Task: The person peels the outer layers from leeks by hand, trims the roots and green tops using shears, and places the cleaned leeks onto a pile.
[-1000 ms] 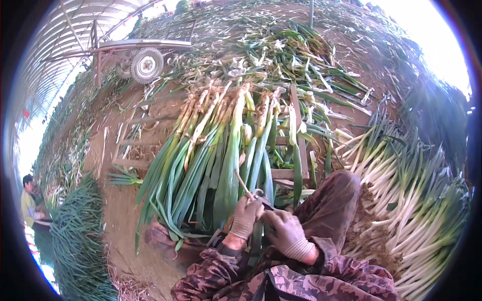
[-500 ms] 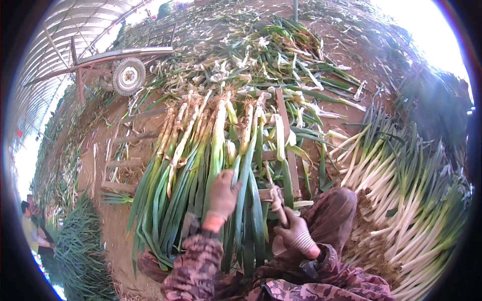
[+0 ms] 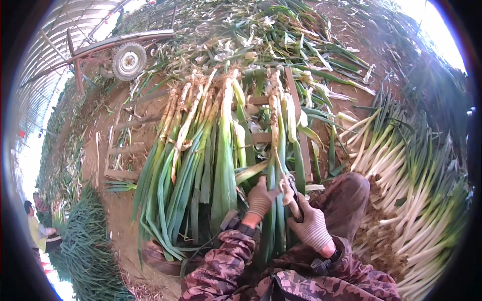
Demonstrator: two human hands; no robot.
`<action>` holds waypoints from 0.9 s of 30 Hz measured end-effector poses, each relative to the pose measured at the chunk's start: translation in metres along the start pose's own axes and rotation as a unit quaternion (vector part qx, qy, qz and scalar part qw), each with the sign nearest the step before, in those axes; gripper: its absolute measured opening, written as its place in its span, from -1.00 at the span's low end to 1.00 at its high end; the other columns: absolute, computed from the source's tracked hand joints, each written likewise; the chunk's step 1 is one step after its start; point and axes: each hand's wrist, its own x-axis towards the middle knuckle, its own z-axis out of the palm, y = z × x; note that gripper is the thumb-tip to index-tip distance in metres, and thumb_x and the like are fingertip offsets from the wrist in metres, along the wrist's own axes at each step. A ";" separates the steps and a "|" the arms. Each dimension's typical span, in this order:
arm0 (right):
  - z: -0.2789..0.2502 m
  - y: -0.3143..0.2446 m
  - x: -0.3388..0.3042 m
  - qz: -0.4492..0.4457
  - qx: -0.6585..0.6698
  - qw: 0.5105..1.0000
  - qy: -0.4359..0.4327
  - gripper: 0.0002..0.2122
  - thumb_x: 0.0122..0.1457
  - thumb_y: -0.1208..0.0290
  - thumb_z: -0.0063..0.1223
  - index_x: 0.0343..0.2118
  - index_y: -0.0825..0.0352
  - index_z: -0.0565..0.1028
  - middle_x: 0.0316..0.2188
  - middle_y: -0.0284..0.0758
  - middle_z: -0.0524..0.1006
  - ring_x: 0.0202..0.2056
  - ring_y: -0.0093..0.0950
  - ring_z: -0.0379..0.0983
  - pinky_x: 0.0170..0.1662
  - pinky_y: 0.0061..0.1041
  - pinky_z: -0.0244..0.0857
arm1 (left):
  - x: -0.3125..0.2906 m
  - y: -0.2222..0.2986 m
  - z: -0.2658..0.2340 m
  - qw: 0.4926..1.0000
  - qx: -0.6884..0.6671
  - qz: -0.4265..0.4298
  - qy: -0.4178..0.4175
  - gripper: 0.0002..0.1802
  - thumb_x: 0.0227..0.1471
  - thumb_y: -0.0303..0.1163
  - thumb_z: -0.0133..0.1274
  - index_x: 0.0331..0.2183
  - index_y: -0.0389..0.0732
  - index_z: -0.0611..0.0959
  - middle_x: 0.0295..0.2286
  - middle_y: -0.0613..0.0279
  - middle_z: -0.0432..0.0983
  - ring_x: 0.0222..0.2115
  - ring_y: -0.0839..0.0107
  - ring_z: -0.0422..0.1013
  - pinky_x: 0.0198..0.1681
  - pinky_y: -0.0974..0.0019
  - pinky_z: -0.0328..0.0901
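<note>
My left hand (image 3: 260, 199), in a striped work glove, closes on the green leaves of a leek (image 3: 274, 123), thumb across them. That leek has a brown-skinned shaft, roots pointing away from me. My gloved right hand (image 3: 312, 228) is closed round the grip of what looks like an air blow gun (image 3: 289, 194) with pale wrapping. Its thin nozzle points away from me, over the leek's leaves. To the left, a bunch of untrimmed leeks (image 3: 193, 145) lies with roots at the far end and leaves towards me. Some finger parts are hidden.
A low wooden rack (image 3: 131, 149) lies under the leeks. Cleaned white leeks (image 3: 396, 175) are heaped at right, beside my knee (image 3: 346, 200). Peeled leaves (image 3: 251, 40) litter the far ground. A wheeled cart (image 3: 128, 61) stands far left; near a green pile (image 3: 93, 246), another person (image 3: 37, 231).
My left hand has moved right with a leek, drawing it away from the bunch. My right hand has shifted slightly right and up with the air blow gun, and the hands are closer together.
</note>
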 end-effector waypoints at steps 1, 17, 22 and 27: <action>-0.001 0.000 -0.004 -0.005 -0.014 1.000 0.005 -0.30 -0.12 0.36 0.24 0.15 0.42 0.25 -0.47 0.08 0.52 -0.41 -0.02 0.52 -0.35 -0.19 0.42 | -0.001 -0.003 -0.001 0.999 -0.032 0.016 0.027 -0.37 -0.03 0.12 0.10 -0.13 -0.22 0.49 -0.42 -0.23 0.55 -0.34 -0.16 0.50 -0.26 -0.02 0.35; 0.019 0.024 -0.024 0.020 -0.135 0.990 -0.036 -0.32 -0.09 0.37 0.16 0.16 0.39 0.21 -0.49 -0.01 0.54 -0.42 -0.03 0.51 -0.34 -0.13 0.39 | 0.014 -0.032 0.002 0.913 -0.406 -0.037 0.029 -0.61 0.18 -0.28 -0.01 -0.09 -0.39 0.54 -0.33 0.23 0.52 -0.35 0.42 0.35 -0.18 0.34 0.29; 0.027 0.025 -0.004 0.023 -0.166 0.986 -0.024 -0.38 -0.05 0.38 0.11 0.14 0.35 0.23 -0.48 -0.02 0.55 -0.40 -0.02 0.51 -0.31 -0.11 0.39 | 0.015 -0.038 0.002 0.932 -0.354 -0.052 0.061 -0.59 0.21 -0.22 -0.02 -0.08 -0.38 0.54 -0.32 0.16 0.54 -0.35 0.39 0.36 -0.17 0.31 0.29; 0.030 0.025 0.030 0.015 -0.190 0.982 -0.001 -0.43 -0.03 0.36 0.10 0.11 0.32 0.25 -0.47 0.02 0.54 -0.39 0.02 0.50 -0.33 -0.07 0.37 | 0.005 -0.021 -0.005 0.946 -0.317 -0.035 0.053 -0.55 0.17 -0.19 0.03 -0.09 -0.39 0.54 -0.30 0.10 0.57 -0.33 0.35 0.40 -0.17 0.29 0.31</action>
